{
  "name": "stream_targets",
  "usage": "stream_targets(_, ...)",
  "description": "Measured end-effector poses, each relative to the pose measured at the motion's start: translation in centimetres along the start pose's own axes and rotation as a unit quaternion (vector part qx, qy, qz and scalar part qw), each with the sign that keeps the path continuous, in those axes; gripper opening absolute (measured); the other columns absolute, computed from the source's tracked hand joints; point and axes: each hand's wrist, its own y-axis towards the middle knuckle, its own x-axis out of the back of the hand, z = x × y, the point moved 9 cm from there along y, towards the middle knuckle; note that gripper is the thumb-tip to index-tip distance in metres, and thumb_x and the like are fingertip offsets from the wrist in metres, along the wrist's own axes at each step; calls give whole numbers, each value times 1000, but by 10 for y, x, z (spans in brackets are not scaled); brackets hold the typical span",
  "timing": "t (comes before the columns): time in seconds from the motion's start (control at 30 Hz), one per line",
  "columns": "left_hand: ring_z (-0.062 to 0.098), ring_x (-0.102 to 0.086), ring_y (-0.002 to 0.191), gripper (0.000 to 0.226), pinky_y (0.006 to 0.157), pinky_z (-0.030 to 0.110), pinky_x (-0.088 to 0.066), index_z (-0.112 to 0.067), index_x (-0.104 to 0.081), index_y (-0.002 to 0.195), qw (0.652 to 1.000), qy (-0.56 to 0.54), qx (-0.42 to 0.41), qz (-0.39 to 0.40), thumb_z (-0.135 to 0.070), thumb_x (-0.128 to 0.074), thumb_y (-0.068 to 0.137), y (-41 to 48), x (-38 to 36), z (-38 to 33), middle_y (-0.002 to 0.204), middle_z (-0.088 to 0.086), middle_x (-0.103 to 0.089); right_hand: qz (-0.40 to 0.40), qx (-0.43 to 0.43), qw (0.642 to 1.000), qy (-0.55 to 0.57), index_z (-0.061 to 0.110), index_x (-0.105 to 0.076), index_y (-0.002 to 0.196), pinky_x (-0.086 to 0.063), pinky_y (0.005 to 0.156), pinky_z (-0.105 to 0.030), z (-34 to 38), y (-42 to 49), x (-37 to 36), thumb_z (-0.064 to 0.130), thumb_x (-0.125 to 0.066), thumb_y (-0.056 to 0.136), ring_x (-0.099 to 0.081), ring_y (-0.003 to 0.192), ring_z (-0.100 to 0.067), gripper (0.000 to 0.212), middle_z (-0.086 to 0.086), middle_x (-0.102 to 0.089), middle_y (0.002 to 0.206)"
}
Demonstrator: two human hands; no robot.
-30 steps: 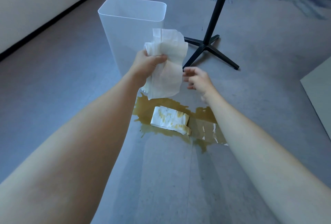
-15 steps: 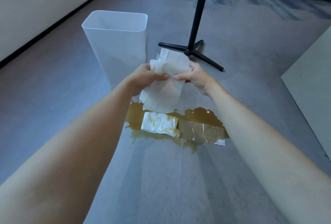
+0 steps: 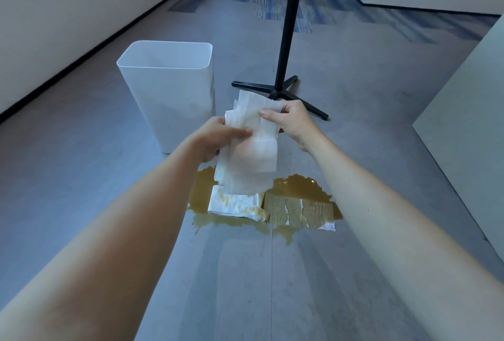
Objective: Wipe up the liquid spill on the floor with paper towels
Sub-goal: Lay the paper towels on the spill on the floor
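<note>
A brown liquid spill [image 3: 297, 187] spreads over the grey floor in front of me. On it lie a folded, partly stained paper towel [image 3: 234, 204] on the left and a soaked, brown-stained towel strip [image 3: 300, 211] on the right. Above the spill I hold a bunch of clean white paper towels [image 3: 251, 155]. My left hand [image 3: 218, 138] grips the bunch at its left side. My right hand [image 3: 294, 122] pinches the top right corner of a sheet.
A white plastic waste bin [image 3: 169, 95] stands open just left of the spill. A black table pedestal [image 3: 286, 40] with cross feet stands behind the spill. A pale panel [image 3: 469, 111] rises at the right, and a wall runs along the left.
My right hand, free a second ago, has come up and taken hold of the towels' top corner. The view has tilted up and the towels hang lower over the spill.
</note>
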Motion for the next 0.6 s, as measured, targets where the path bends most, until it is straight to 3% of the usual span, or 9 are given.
stream_targets(0.17,21,-67,105,54,89,36,-53,-12,-63,121,991,-124,23,36,-54,-42,96,-1,-14,-7,115,7,-70,-18,-11,1000,15,7,-72,103,-50,77,-19,3,3,1,14,-67,87,-66,85,-4,18,7,-71,89)
stream_targets(0.3,24,-66,105,54,88,37,-52,-10,-58,126,990,-136,35,-29,-52,-37,99,5,-6,-3,118,9,-68,-70,-26,997,17,-1,-72,100,-48,79,-20,3,1,8,17,-67,87,-64,86,-9,22,-6,-72,100)
stream_targets(0.37,24,-66,100,50,86,36,-53,-11,-56,125,989,-138,32,-53,-50,-36,100,7,-5,-4,115,8,-68,-107,-42,992,44,-7,-69,95,-46,75,-21,2,-1,17,18,-67,88,-61,81,-12,25,-7,-70,93)
stream_targets(0.47,24,-62,88,37,90,38,-49,-15,-56,103,985,-124,36,-117,-47,-38,100,10,5,-2,99,7,-64,-130,-69,978,147,9,-68,90,-49,74,-23,1,-6,28,13,-63,90,-63,79,-12,6,1,-68,89)
stream_targets(0.6,25,-56,94,40,93,40,-46,-18,-54,94,980,-99,33,-171,-54,-37,98,15,24,3,102,8,-57,-157,-85,941,287,11,-64,97,-50,89,-34,-6,-10,48,11,-51,96,-64,91,-18,13,-4,-67,98)
